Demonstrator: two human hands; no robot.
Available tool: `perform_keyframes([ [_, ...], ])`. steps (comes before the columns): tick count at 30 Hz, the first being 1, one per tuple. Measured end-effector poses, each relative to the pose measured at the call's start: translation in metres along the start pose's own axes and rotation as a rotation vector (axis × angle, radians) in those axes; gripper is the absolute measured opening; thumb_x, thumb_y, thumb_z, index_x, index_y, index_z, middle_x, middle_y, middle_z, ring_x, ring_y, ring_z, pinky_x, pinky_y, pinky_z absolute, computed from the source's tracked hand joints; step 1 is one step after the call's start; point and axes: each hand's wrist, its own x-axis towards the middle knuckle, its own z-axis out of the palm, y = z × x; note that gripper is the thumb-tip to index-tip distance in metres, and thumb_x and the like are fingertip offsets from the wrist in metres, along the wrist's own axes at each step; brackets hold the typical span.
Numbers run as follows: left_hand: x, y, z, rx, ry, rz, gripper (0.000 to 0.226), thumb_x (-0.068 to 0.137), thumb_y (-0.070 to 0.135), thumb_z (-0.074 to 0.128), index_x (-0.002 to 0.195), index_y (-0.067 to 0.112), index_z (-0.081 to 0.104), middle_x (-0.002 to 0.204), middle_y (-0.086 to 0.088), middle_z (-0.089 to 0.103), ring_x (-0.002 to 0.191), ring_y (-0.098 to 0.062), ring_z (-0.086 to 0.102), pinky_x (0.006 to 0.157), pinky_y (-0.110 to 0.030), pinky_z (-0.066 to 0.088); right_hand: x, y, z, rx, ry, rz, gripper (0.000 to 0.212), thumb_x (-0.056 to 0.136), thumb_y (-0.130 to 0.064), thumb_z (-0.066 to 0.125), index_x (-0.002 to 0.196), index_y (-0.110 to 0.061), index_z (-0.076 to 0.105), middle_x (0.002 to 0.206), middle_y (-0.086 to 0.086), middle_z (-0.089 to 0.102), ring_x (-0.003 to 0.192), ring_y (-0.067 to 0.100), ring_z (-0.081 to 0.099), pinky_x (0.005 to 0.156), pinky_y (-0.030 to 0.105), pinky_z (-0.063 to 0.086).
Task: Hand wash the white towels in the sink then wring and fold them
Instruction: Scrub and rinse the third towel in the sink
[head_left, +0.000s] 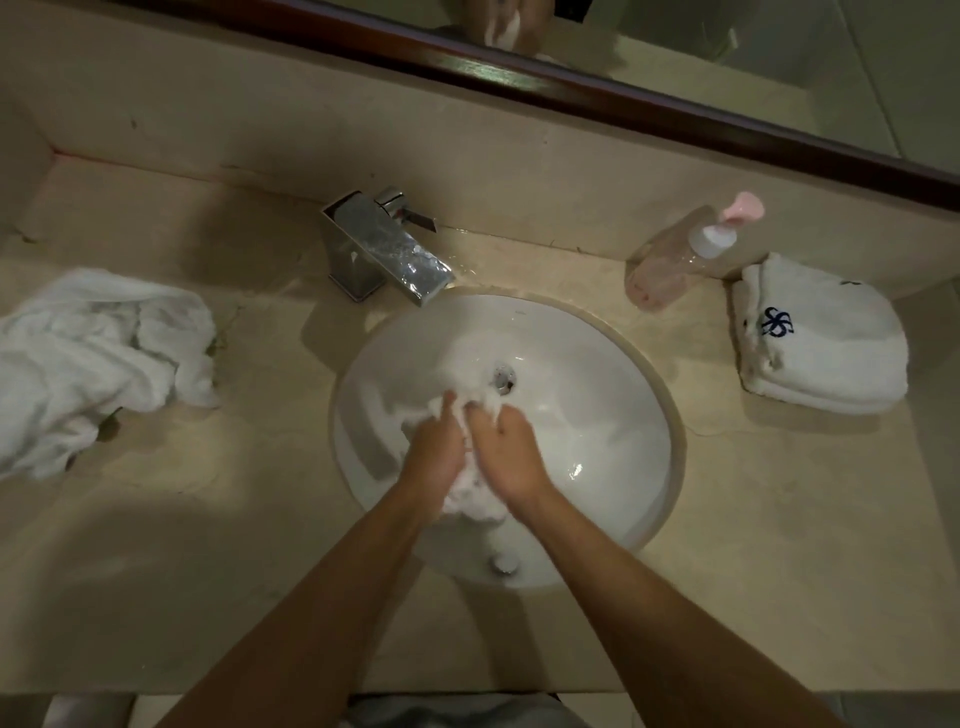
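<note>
Both hands worked in the sink (597, 374): my left hand (434, 452) and right hand (506, 441) gripped the wet white towel (475, 501), fingers curled into its bunched folds near the drain (503, 378). Judged soft, waterlogged, heavy, soapy-slick; best held by thick gathered bunches, not edges.

Surfaces and Finishes

The sink (597, 374) is glossy white ceramic. The tap (387, 247) is mirror-bright metal. The counter (260, 545) looks like polished beige stone, faintly veined. The towels are soft white terry: one wet in the sink (475, 501), one crumpled (88, 358), one folded (826, 338) with dark embroidery. The bottle (675, 262) is clear plastic. The mirror frame (649, 111) is dark glossy wood.
</note>
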Motion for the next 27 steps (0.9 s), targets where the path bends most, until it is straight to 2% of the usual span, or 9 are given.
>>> perform_keyframes([
  [3, -0.003, -0.001, 0.003, 0.017, 0.015, -0.014, 0.047, 0.103, 0.053, 0.032, 0.089, 0.017, 0.06, 0.083, -0.006, 0.064, 0.065, -0.013, 0.058, 0.051, -0.021, 0.043, 0.018, 0.003, 0.003, 0.04, 0.076, 0.189, 0.042, 0.101, -0.04, 0.041, 0.091, -0.005, 0.062, 0.088, 0.011, 0.065, 0.092, 0.035, 0.065, 0.088, 0.046, 0.054],
  [6, 0.008, 0.006, -0.004, -0.074, 0.041, -0.049, 0.047, 0.103, 0.051, 0.032, 0.086, 0.018, 0.06, 0.09, -0.009, 0.064, 0.071, -0.018, 0.059, 0.058, -0.026, 0.046, 0.004, 0.001, 0.022, -0.012, 0.028, 0.058, 0.055, 0.088, -0.05, 0.04, 0.096, -0.003, 0.067, 0.096, 0.016, 0.071, 0.094, 0.036, 0.067, 0.084, 0.043, 0.054],
  [9, 0.002, 0.002, -0.001, 0.123, -0.01, 0.078, 0.046, 0.102, 0.053, 0.032, 0.101, 0.02, 0.064, 0.093, -0.008, 0.068, 0.087, -0.023, 0.065, 0.08, -0.033, 0.051, 0.018, 0.006, 0.014, 0.062, 0.145, 0.162, 0.049, 0.099, -0.041, 0.043, 0.104, 0.002, 0.066, 0.102, 0.02, 0.069, 0.1, 0.037, 0.066, 0.089, 0.047, 0.054],
  [12, 0.007, 0.009, -0.005, 0.237, -0.02, 0.063, 0.046, 0.103, 0.047, 0.036, 0.124, 0.014, 0.061, 0.099, -0.013, 0.068, 0.089, -0.029, 0.067, 0.074, -0.033, 0.051, 0.012, -0.006, 0.023, 0.085, 0.09, 0.163, 0.062, 0.085, -0.056, 0.039, 0.1, -0.003, 0.066, 0.097, 0.016, 0.068, 0.099, 0.039, 0.066, 0.09, 0.051, 0.053],
  [14, 0.012, 0.018, -0.007, 0.133, -0.031, -0.019, 0.056, 0.102, 0.054, 0.032, 0.105, 0.011, 0.067, 0.083, -0.007, 0.065, 0.077, -0.022, 0.065, 0.064, -0.028, 0.048, 0.007, -0.007, 0.027, 0.053, 0.099, 0.09, 0.06, 0.087, -0.054, 0.039, 0.099, -0.002, 0.067, 0.096, 0.016, 0.068, 0.1, 0.04, 0.064, 0.09, 0.05, 0.052],
  [17, -0.019, 0.008, 0.002, 0.271, -0.12, 0.083, 0.052, 0.103, 0.053, 0.031, 0.072, 0.018, 0.055, 0.066, 0.001, 0.055, 0.062, -0.01, 0.054, 0.06, -0.018, 0.043, 0.029, 0.006, 0.005, 0.069, 0.239, 0.369, 0.046, 0.103, -0.033, 0.036, 0.113, 0.001, 0.063, 0.117, 0.021, 0.066, 0.107, 0.038, 0.062, 0.096, 0.043, 0.049],
  [19, -0.028, -0.002, 0.006, 0.322, -0.187, 0.142, 0.054, 0.103, 0.049, 0.032, 0.079, 0.012, 0.062, 0.068, -0.002, 0.058, 0.06, -0.009, 0.053, 0.054, -0.011, 0.037, 0.037, 0.014, -0.001, 0.249, 0.242, 0.53, 0.04, 0.102, -0.029, 0.036, 0.114, -0.001, 0.062, 0.109, 0.016, 0.065, 0.098, 0.032, 0.061, 0.088, 0.036, 0.049],
  [23, 0.011, 0.008, -0.006, 0.171, 0.0, -0.044, 0.051, 0.101, 0.051, 0.038, 0.102, 0.009, 0.066, 0.099, -0.013, 0.07, 0.086, -0.025, 0.066, 0.084, -0.03, 0.052, 0.005, 0.01, 0.023, 0.238, 0.047, 0.368, 0.031, 0.102, -0.034, 0.043, 0.096, -0.008, 0.059, 0.095, 0.014, 0.065, 0.089, 0.031, 0.063, 0.086, 0.041, 0.051],
  [27, -0.014, 0.002, 0.004, 0.21, -0.134, 0.09, 0.049, 0.104, 0.045, 0.037, 0.114, 0.008, 0.067, 0.102, -0.011, 0.071, 0.09, -0.021, 0.067, 0.078, -0.027, 0.048, 0.032, 0.007, 0.003, 0.332, 0.219, 0.44, 0.036, 0.103, -0.03, 0.041, 0.106, 0.001, 0.06, 0.108, 0.021, 0.066, 0.099, 0.037, 0.065, 0.09, 0.044, 0.054],
])
